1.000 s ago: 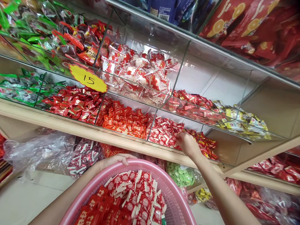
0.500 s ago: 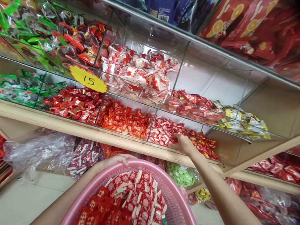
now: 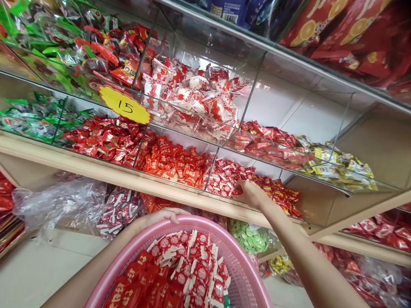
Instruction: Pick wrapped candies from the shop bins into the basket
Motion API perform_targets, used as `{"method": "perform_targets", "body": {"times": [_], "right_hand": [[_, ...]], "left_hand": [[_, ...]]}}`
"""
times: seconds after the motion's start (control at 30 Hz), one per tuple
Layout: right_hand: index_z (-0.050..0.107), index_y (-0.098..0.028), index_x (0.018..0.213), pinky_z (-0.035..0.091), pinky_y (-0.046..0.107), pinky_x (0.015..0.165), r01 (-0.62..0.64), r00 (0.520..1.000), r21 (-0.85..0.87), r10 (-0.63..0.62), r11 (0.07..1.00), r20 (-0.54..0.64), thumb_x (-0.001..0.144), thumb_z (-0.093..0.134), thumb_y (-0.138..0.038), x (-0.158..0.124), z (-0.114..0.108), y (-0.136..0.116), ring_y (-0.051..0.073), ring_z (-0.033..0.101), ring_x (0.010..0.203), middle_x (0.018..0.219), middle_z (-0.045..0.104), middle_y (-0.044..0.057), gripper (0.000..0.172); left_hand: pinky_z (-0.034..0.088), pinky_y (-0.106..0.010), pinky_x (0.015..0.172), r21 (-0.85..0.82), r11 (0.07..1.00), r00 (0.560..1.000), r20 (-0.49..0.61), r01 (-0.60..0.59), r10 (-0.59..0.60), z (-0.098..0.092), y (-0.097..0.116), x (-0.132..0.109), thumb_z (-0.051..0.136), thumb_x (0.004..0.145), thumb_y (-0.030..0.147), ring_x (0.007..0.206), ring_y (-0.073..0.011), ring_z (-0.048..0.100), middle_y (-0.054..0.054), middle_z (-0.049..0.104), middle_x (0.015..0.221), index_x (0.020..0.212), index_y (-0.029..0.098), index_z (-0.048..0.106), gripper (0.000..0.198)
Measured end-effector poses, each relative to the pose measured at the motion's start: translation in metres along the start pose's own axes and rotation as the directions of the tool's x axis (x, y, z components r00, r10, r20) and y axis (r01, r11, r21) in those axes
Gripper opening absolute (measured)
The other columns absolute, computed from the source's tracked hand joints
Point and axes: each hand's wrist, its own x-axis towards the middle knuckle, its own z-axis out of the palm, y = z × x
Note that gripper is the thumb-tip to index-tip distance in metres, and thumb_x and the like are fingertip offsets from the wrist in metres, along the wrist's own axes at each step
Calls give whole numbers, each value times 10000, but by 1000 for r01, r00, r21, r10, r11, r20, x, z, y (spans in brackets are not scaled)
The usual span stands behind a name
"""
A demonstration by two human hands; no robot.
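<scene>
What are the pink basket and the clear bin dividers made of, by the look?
Pink basket: likely moulded plastic, matte; fine mesh wall, smooth rolled rim. Bin dividers: glass or acrylic, cannot tell which; glossy and see-through, with reflections and thin bright edges.

Right hand (image 3: 252, 195) in sweets (image 3: 229, 180); left hand (image 3: 157, 217) grips basket (image 3: 241, 260).

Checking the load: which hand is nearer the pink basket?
Left. The left hand grips the pink basket by its rim; the right hand is above, among red-and-white candies on the shelf.
</scene>
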Motion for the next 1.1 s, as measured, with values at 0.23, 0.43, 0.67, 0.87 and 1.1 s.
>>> {"method": "perform_targets", "body": {"times": [0.23, 0.43, 0.67, 0.87, 1.1], "right_hand": [[557, -182, 883, 319, 215, 549, 57, 994, 109, -46, 992, -103, 682, 540, -322, -18, -28, 1, 129, 505, 607, 670, 576, 26, 245], [543, -181, 932, 321, 217, 485, 193, 974, 428, -118, 883, -196, 699, 530, -378, -62, -47, -47, 90, 435, 491, 667, 547, -2, 305], [514, -193, 1029, 321, 183, 460, -137, 949, 987, -275, 81, 155, 692, 581, -355, -104, 2, -107, 59, 404, 504, 630, 477, -39, 380], [523, -174, 956, 312, 123, 410, -354, 935, 637, -247, -685, 254, 768, 468, -379, -120, 28, -106, 27, 403, 526, 770, 483, -12, 284], [496, -192, 825, 244, 123, 378, -363, 932, 740, -203, -566, 302, 728, 538, -338, -127, 37, -108, 31, 392, 493, 671, 465, -44, 180]], "left_hand": [[408, -255, 682, -19, 1000, 1000, 6, 21, -21, -3, -2, 2, 448, 622, 132, 739, -153, 545, -33, 618, 905, 1110, 157, 497, 491], [410, -238, 679, -62, 998, 1000, 12, 15, -14, -5, -6, 4, 444, 617, 123, 768, -151, 547, -25, 616, 939, 1118, 170, 494, 506], [405, -241, 686, -57, 998, 1000, 27, -8, 9, -7, -7, 3, 451, 615, 131, 779, -162, 555, -20, 621, 950, 1118, 174, 500, 507], [404, -252, 706, -57, 998, 999, 41, 4, -1, -5, -6, 3, 446, 615, 127, 793, -160, 556, -18, 624, 943, 1114, 171, 503, 504], [400, -247, 712, -30, 999, 998, 54, -11, 13, -6, -7, 6, 442, 623, 122, 809, -156, 550, -20, 619, 952, 1122, 171, 497, 504]]}}
